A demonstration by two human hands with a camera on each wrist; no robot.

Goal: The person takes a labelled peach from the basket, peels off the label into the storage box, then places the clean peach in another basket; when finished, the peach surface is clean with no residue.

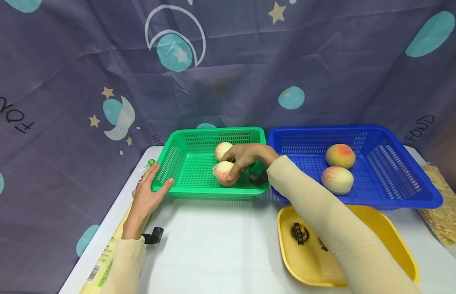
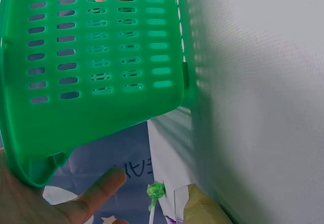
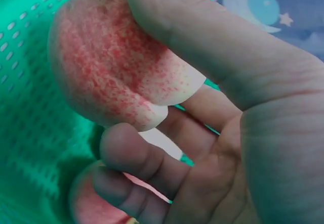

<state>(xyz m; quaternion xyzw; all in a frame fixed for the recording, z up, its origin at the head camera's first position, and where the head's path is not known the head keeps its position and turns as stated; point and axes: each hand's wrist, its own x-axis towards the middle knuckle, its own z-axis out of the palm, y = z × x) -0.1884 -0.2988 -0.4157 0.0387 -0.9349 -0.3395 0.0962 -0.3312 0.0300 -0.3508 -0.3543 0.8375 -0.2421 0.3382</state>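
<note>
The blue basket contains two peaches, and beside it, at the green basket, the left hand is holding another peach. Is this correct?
Not quite: it is the right hand that holds the other peach at the green basket, as the head view shows; the left hand is at a corner of that basket. The blue basket does contain two peaches.

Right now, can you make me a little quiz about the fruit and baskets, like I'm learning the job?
1. Which hand grips a peach?
2. True or false: two peaches show inside the blue basket.
3. Fill in the gap: the left hand is at the rim of ____.

Key:
1. The right hand.
2. True.
3. The green basket.
</note>
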